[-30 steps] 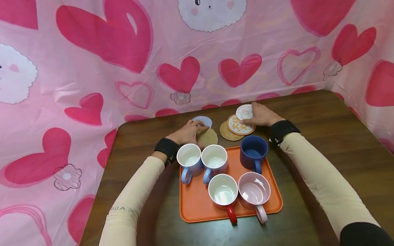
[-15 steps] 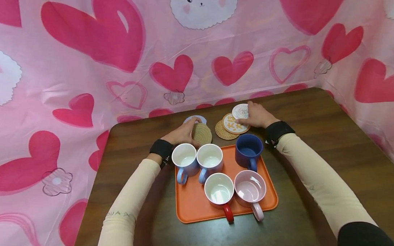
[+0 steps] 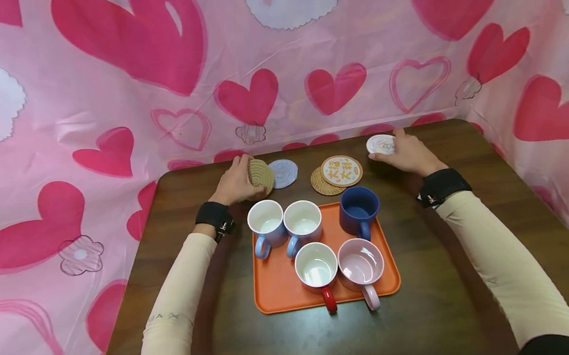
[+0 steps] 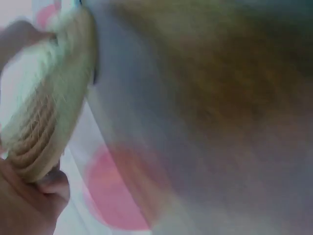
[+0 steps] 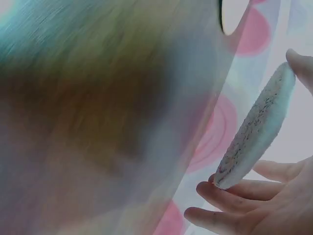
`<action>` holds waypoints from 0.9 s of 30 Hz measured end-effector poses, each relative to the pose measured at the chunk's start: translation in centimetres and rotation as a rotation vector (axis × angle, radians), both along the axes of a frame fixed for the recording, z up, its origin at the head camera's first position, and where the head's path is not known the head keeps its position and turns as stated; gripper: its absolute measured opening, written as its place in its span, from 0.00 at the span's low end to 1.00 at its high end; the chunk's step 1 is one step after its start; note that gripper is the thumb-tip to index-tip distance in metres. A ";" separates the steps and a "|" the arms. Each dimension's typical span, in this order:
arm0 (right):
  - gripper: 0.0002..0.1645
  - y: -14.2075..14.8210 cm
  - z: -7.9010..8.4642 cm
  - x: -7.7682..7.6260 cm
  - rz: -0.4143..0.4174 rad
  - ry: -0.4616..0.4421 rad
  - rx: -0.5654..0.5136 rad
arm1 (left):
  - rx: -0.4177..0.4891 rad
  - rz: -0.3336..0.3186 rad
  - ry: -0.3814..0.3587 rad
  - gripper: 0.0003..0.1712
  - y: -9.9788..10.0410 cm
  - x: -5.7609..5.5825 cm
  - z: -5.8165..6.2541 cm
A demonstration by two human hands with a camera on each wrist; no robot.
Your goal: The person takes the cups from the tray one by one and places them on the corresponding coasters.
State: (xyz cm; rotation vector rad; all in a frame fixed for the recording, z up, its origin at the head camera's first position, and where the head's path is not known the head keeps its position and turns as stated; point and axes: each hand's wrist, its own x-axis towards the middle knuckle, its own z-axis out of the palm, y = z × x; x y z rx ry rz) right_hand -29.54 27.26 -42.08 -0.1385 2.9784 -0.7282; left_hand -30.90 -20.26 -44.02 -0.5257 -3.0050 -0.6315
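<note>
Left hand (image 3: 236, 184) pinches tan coaster (image 3: 261, 177), just left of blue coaster (image 3: 286, 173). Right hand (image 3: 413, 154) pinches white coaster (image 3: 380, 144), right of printed coaster (image 3: 342, 171). Both round, near far edge of bench (image 3: 455, 213).

An orange tray (image 3: 275, 290) sits on a table (image 3: 438, 282), two light-blue mugs (image 3: 267, 223) at its back left, a dark-blue mug (image 3: 359, 211) back right, a red mug (image 3: 316, 267) and pink mug (image 3: 361, 265) toward its front, heart-patterned cloth (image 3: 289, 52) behind it.
</note>
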 end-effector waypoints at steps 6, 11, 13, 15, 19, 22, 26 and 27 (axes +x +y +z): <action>0.65 1.6 -0.9 0.9 0.003 -0.037 0.044 | 0.112 0.126 -0.044 0.56 -2.6 -0.1 -0.7; 0.66 1.8 -2.2 1.3 0.032 -0.060 0.073 | 0.099 0.268 -0.105 0.73 -4.5 0.3 -1.1; 0.65 1.8 -2.5 1.4 0.038 -0.053 0.084 | 0.068 0.287 -0.112 0.75 -5.1 0.4 -1.1; 0.64 1.7 -2.7 1.4 0.043 -0.041 0.099 | 0.037 0.286 -0.124 0.74 -5.5 0.4 -1.2; 0.60 1.3 -2.9 1.5 0.081 -0.029 0.147 | -0.010 0.252 -0.169 0.71 -6.1 0.3 -1.6; 0.57 1.1 -3.1 1.4 0.113 -0.032 0.186 | -0.031 0.218 -0.197 0.71 -6.2 0.2 -2.0; 0.55 1.0 -2.9 1.2 0.138 -0.057 0.221 | -0.023 0.175 -0.209 0.68 -5.9 0.0 -2.4; 0.55 0.9 -2.8 1.2 0.140 -0.068 0.227 | -0.017 0.163 -0.209 0.67 -5.8 -0.2 -2.4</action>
